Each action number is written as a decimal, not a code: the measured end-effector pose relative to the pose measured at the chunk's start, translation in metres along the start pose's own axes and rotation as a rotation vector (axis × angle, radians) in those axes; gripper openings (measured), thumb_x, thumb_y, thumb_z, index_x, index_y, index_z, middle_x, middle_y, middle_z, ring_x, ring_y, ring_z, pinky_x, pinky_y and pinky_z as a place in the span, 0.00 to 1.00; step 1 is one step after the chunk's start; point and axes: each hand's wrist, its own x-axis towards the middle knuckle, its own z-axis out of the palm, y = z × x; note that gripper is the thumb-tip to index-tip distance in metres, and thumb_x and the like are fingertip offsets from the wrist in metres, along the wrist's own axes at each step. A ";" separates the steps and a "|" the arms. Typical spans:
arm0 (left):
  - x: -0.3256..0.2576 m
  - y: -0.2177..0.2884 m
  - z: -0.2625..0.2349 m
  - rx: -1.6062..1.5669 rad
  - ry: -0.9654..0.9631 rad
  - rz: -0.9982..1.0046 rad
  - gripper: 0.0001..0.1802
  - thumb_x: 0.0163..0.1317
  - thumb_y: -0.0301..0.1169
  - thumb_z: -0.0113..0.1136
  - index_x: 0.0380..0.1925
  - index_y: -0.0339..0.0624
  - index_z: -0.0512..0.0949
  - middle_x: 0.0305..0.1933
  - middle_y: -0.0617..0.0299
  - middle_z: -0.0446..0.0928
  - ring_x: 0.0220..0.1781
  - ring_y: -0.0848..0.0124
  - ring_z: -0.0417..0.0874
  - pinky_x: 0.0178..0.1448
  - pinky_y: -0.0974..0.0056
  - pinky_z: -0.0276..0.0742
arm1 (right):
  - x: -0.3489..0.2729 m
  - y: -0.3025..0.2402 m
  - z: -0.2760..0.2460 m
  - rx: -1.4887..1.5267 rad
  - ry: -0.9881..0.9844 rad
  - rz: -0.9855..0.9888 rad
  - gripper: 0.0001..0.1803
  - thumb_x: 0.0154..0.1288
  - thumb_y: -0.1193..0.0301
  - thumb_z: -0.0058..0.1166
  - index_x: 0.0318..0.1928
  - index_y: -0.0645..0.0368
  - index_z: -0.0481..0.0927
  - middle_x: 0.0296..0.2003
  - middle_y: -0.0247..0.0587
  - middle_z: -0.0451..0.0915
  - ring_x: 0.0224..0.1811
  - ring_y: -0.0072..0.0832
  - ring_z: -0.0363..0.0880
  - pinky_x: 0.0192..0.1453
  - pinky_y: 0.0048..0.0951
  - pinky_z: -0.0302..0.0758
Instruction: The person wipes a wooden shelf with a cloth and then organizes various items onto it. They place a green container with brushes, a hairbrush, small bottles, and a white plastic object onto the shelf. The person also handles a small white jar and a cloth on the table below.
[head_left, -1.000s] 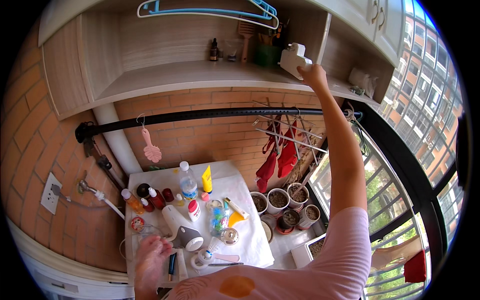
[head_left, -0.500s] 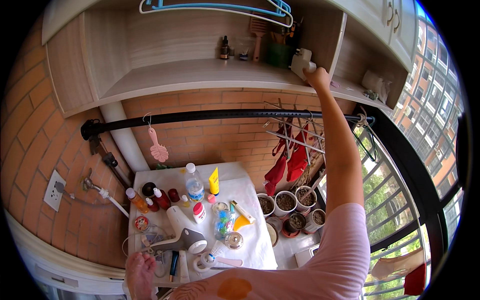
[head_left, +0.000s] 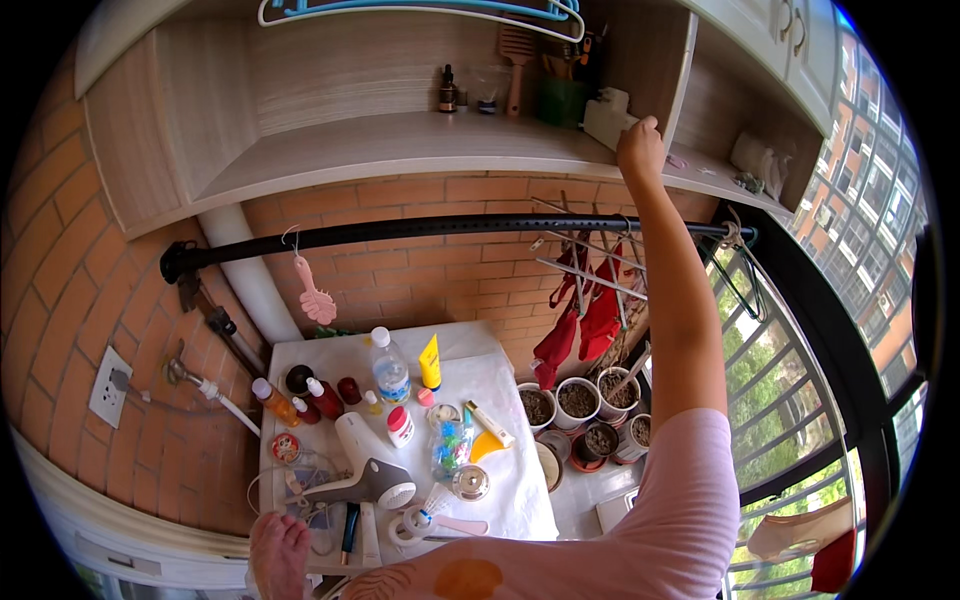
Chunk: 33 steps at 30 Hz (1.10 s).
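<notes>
My right hand [head_left: 640,150] reaches up to the wooden shelf [head_left: 400,150], fingers closed on the side of a white box [head_left: 606,116]. The box rests on the shelf beside a green container [head_left: 560,100]. My left hand [head_left: 278,555] lies flat on the near edge of the white-covered table [head_left: 500,380], holding nothing. It is just below a white hair dryer [head_left: 365,470] and its cord.
The table carries several bottles, a water bottle [head_left: 388,365], a yellow tube [head_left: 430,362] and small jars. A black rod [head_left: 450,228] crosses under the shelf with a pink brush [head_left: 317,300] hanging. Soil-filled pots [head_left: 580,400] and red cloths [head_left: 590,320] are to the right, by the window railing.
My right hand has brought the white box down from in front of the shelf and set it on the shelf board. My left hand slid toward the table's near edge.
</notes>
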 end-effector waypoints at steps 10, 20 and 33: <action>-0.007 0.000 -0.002 -0.021 0.035 -0.020 0.11 0.58 0.31 0.57 0.40 0.43 0.71 0.34 0.62 0.73 0.38 0.69 0.73 0.46 0.65 0.71 | -0.006 -0.010 -0.003 -0.036 -0.038 -0.016 0.18 0.60 0.62 0.44 0.39 0.67 0.68 0.37 0.62 0.77 0.41 0.52 0.77 0.45 0.44 0.74; -0.012 -0.005 -0.015 0.010 0.134 -0.049 0.17 0.60 0.32 0.54 0.47 0.37 0.67 0.43 0.56 0.68 0.46 0.65 0.70 0.55 0.62 0.67 | -0.153 -0.017 -0.065 0.753 -0.294 -0.166 0.15 0.60 0.63 0.55 0.26 0.63 0.76 0.18 0.34 0.75 0.20 0.16 0.68 0.24 0.21 0.65; -0.017 -0.001 -0.040 -0.011 0.137 -0.047 0.20 0.66 0.30 0.41 0.55 0.32 0.60 0.52 0.45 0.66 0.55 0.55 0.69 0.61 0.54 0.64 | -0.382 -0.044 -0.035 0.780 -1.067 -0.254 0.07 0.57 0.75 0.53 0.35 0.66 0.76 0.27 0.49 0.80 0.26 0.31 0.81 0.32 0.25 0.75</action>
